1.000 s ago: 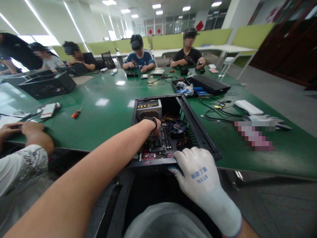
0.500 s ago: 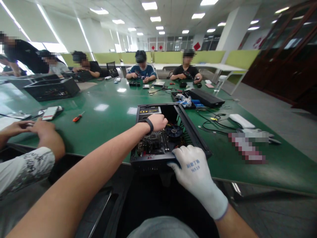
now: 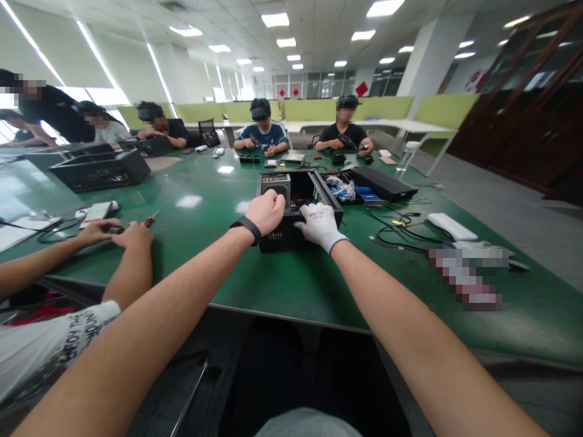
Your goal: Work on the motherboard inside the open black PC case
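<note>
An open black computer case [image 3: 298, 209] lies flat on the green table [image 3: 296, 285], well out from the near edge. My left hand [image 3: 266, 211], bare with a black wristband, is curled over the case's near left edge. My right hand [image 3: 319, 224], in a white knit glove, rests with fingers bent on the near right rim of the case. Both my arms are stretched far forward. The power supply [image 3: 274, 182] shows at the case's far left; the board inside is mostly hidden by my hands.
A co-worker's two forearms and hands [image 3: 116, 233] rest on the table at my left, near an orange screwdriver [image 3: 148, 220] and a white device [image 3: 96, 211]. Black cables [image 3: 394, 221], a white object [image 3: 450, 226], another case [image 3: 98, 170] and a tray [image 3: 359, 188] lie around. Several people sit across.
The case has slid away from me, from overhanging the near table edge to well onto the table. Both my arms have stretched forward with it; my left hand came out of the case onto its edge.
</note>
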`<state>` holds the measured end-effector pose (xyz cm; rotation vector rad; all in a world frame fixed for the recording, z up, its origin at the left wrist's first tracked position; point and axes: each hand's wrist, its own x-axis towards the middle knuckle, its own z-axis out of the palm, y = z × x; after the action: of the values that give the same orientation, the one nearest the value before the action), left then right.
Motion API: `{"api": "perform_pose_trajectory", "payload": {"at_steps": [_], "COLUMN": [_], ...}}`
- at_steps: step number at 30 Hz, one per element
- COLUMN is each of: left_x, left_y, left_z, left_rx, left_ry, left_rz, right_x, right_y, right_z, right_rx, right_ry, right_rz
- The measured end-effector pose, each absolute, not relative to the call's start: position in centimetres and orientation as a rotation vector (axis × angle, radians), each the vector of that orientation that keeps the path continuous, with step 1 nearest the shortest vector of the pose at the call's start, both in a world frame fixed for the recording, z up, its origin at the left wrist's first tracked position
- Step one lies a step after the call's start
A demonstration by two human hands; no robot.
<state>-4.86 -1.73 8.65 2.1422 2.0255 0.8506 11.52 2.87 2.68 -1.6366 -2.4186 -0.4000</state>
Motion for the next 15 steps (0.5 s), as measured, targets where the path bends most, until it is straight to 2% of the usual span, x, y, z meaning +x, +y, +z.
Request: {"api": "perform_pose_trajectory", "payload": {"at_steps": [10, 15], "left_x": [-5.2, -4.4], "left_y": [-1.9, -2.2], "left_z": [8.1, 7.8], "left_rx": [2.061, 2.194], "left_ry": [1.898, 1.958], "left_rz": [0.990, 0.825], "right_x": [11.6, 12.8], "right_y": [3.1, -1.5], "right_z": [2.6, 1.9], "right_rx": [-1.625, -1.572], "right_ry": [-2.446, -2.427], "right_rz": [-0.400, -0.414]}}
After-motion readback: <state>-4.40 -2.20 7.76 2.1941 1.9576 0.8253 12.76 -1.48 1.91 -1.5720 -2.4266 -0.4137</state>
